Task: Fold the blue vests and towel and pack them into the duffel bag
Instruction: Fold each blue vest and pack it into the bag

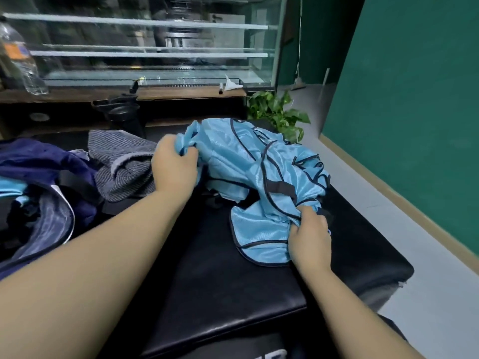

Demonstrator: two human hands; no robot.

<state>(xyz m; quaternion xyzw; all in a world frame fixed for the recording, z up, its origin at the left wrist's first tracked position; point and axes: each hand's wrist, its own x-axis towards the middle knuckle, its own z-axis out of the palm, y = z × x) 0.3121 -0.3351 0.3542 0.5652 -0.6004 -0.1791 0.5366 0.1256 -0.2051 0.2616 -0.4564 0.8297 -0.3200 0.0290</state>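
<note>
A rumpled light-blue mesh vest (261,177) lies on the black padded counter (220,281). Its near hem is gripped by the right hand (309,238), its far edge bunched in the left hand (175,164). Before folding, it should be drawn flat and the dark-trimmed edges aligned. The striped towel (121,164) and open duffel bag (46,203) wait to the left.

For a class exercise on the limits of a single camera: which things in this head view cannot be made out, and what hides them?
- How many blue vests are in the crumpled pile: folds overlap.
- Fingertips of left hand and right hand: buried in fabric.
- Duffel bag interior: cut off by the left edge, dark.
- Towel: its right edge sits behind the left hand.
- Bottle label: blurred.
</note>
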